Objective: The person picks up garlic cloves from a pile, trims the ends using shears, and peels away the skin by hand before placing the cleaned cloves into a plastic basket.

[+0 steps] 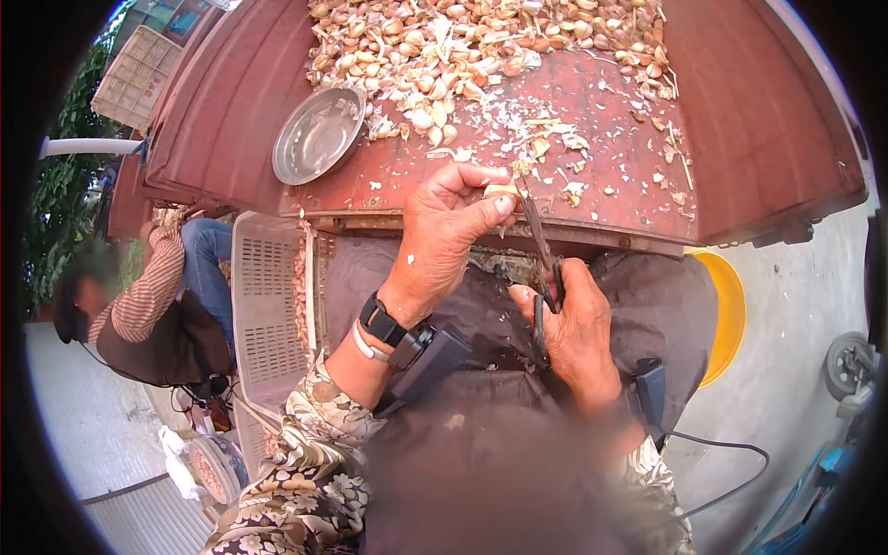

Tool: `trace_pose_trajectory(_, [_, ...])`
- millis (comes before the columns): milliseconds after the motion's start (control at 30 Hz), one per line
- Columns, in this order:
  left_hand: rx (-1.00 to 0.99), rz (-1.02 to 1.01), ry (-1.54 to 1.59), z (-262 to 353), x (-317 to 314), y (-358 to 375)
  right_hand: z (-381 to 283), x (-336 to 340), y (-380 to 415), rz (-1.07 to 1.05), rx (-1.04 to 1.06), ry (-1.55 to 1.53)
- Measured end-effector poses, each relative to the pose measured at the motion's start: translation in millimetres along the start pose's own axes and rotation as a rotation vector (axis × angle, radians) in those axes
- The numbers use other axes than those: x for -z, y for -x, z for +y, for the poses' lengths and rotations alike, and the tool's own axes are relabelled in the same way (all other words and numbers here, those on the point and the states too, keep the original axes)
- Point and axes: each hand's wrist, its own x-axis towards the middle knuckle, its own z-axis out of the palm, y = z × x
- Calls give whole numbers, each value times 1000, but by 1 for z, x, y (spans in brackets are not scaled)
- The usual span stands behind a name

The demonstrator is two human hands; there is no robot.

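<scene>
My left hand (444, 227) pinches a garlic clove (500, 191) between thumb and fingertips, just over the near edge of the red table. In my right hand (578, 324) is a pair of dark scissors (536, 227), its handles looped around my fingers. The scissor blades point up and meet the end of the clove, where a pale root tuft (523, 167) shows. Beyond my hands, a large heap of garlic cloves (462, 42) covers the back of the table. Scraps of garlic skin (564, 148) lie scattered between the heap and my hands.
A metal bowl (321, 135) rests at the table's left. Below it stands a white plastic crate (268, 305). A yellow tub (726, 314) is at my right, beside a cable (740, 449). Another person (139, 314) sits at the left. A wheel (849, 365) shows far right.
</scene>
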Motion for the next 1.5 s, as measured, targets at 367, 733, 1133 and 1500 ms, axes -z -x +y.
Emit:
trace_pose_trajectory(367, [-247, 124, -61, -9, -19, 14, -8, 6, 1, -75, 8, -162])
trace_pose_trajectory(733, [0, 87, 266, -11, 0, 6, -2, 0, -4, -92, -307, -656])
trace_pose_trajectory(1133, [-249, 175, -1674, 2, 50, -91, 3, 1, -9, -90, -311, -639])
trace_pose_trajectory(1500, [203, -54, -71, 18, 40, -43, 5, -6, -5, -104, -120, -345])
